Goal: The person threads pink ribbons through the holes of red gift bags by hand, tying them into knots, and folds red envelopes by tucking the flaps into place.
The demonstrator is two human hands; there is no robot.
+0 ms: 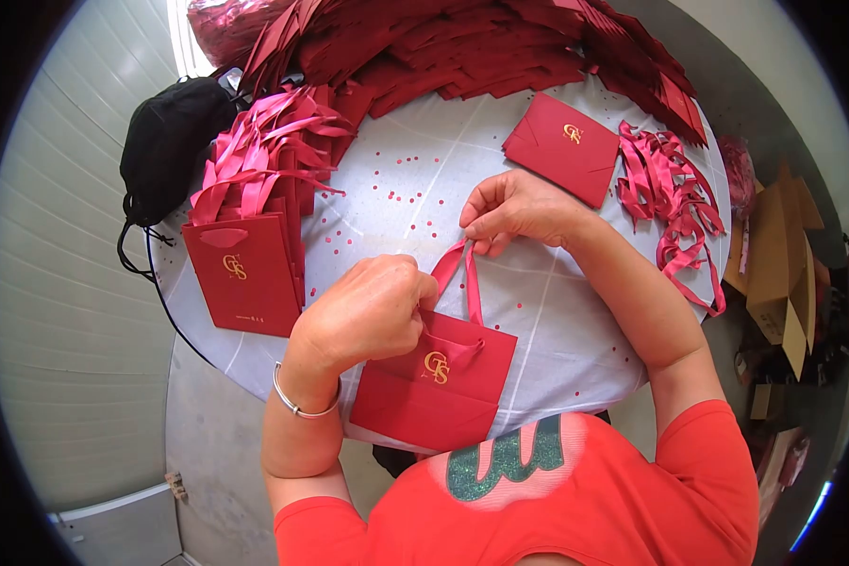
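Note:
A flat red paper gift bag (pixel 426 406) with a gold monogram lies at the table edge close to my body. One pink ribbon handle (pixel 462 351) loops across its front. My left hand (pixel 363 309) is closed at the bag's upper left edge, its fingertips partly hidden. Above the bag, my right hand (pixel 524 212) pinches the top of a second pink ribbon (pixel 473 288). That ribbon's two strands run downward, one to the fingers of my left hand, the other to the bag's top edge.
Bags with ribbon handles (pixel 245 278) stand at left beside a black drawstring bag (pixel 174 141). Flat red bags (pixel 566 146) lie upper right, near loose pink ribbons (pixel 670 189). Many more red bags (pixel 443 47) line the far edge. Cardboard boxes (pixel 774 264) are at right.

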